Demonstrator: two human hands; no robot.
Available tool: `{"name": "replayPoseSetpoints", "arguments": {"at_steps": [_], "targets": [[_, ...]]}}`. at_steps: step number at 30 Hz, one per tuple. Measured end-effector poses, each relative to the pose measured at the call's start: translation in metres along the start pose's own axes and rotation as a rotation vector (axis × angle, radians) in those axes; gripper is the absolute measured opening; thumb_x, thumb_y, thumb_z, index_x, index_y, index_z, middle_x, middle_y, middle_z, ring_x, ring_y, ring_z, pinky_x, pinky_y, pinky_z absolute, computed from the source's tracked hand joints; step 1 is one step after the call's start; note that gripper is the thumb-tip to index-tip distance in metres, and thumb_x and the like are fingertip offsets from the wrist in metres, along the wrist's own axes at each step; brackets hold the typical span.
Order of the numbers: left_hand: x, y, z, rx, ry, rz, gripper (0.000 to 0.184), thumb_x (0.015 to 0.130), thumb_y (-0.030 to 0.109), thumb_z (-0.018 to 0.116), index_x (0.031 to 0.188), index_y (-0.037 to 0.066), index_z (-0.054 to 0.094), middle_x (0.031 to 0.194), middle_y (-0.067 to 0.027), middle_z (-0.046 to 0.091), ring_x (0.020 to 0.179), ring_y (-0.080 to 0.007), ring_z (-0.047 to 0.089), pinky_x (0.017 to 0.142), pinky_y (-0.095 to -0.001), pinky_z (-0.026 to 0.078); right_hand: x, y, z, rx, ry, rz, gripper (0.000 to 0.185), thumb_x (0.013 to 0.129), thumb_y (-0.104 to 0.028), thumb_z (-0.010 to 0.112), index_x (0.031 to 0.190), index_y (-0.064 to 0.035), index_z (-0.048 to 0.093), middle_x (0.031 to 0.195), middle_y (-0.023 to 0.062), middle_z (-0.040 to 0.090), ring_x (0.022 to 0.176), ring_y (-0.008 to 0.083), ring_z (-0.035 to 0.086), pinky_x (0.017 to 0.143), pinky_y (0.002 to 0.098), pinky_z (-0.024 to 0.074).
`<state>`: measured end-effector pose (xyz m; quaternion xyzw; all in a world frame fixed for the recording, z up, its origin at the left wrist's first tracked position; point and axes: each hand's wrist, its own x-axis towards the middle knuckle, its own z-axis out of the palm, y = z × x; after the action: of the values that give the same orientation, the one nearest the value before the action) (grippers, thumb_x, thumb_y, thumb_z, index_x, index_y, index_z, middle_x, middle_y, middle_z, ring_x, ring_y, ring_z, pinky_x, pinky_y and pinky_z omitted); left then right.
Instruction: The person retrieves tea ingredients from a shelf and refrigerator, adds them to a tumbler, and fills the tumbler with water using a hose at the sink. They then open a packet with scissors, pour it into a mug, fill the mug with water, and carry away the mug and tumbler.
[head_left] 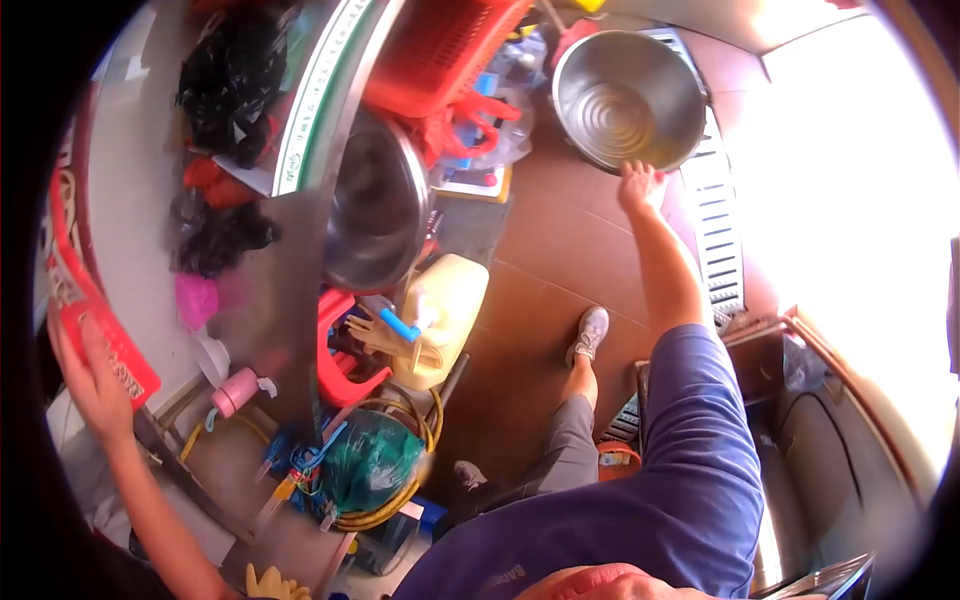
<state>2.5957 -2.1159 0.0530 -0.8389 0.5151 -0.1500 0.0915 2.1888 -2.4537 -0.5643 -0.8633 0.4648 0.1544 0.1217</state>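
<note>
A large round metal basin [628, 98] is tilted at the top right of the view, its inside showing. My right hand [642, 186] is closed on the basin's near rim, with the arm stretched out. At the far left, my left hand [95, 385] lies against a red box or packet [110, 345] with pale lettering. Its fingers are extended along the red surface, and whether they grip it is unclear. Between my arms, a second metal basin [372, 205] stands on its side beside a metal panel [270, 300].
Red baskets [440, 50] and plastic bags are piled at the top. A yellow jerrycan [450, 310], a red stool [345, 360], a green bag [370, 460] and a coiled hose [433, 420] lie left of my legs. A drain grate [718, 220] runs along the floor at right.
</note>
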Motion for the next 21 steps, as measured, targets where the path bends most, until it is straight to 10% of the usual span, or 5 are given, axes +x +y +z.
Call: {"name": "replayPoseSetpoints", "arguments": {"at_steps": [6,12,21], "targets": [[0.002,0.025,-0.005,-0.032,-0.040,-0.012,0.044,0.098,0.015,0.045,0.136,-0.007,0.038,0.139,-0.0222,0.040,0.129,-0.0336,0.040,0.106,-0.0388,0.030,0.036,0.012,-0.022,-0.278,-0.292,-0.184,0.026,0.094,-0.023,0.041,0.096,-0.0121,0.064,0.103,0.0095,0.068,0.103,0.0265,0.063,0.085,0.0421,0.0464],[0.022,0.051,-0.001,-0.277,0.182,0.091,0.046,0.093,0.015,0.055,0.134,-0.003,0.042,0.136,-0.0184,0.047,0.126,-0.0338,0.044,0.105,-0.0410,0.033,0.042,0.012,-0.229,-0.068,-0.194,-0.197,0.025,0.083,-0.022,0.054,0.097,-0.0118,0.072,0.101,0.0087,0.070,0.096,0.0262,0.067,0.080,0.0394,0.0527],[0.020,0.040,0.028,-0.197,0.404,0.107,0.051,0.086,0.026,0.062,0.125,-0.001,0.045,0.129,-0.0216,0.049,0.115,-0.0383,0.049,0.098,-0.0447,0.040,-0.283,-0.018,-0.431,0.062,0.079,-0.153,0.028,0.075,-0.040,0.065,0.089,-0.0159,0.072,0.086,0.0078,0.070,0.089,0.0266,0.067,0.075,0.0417,0.0512]]}}
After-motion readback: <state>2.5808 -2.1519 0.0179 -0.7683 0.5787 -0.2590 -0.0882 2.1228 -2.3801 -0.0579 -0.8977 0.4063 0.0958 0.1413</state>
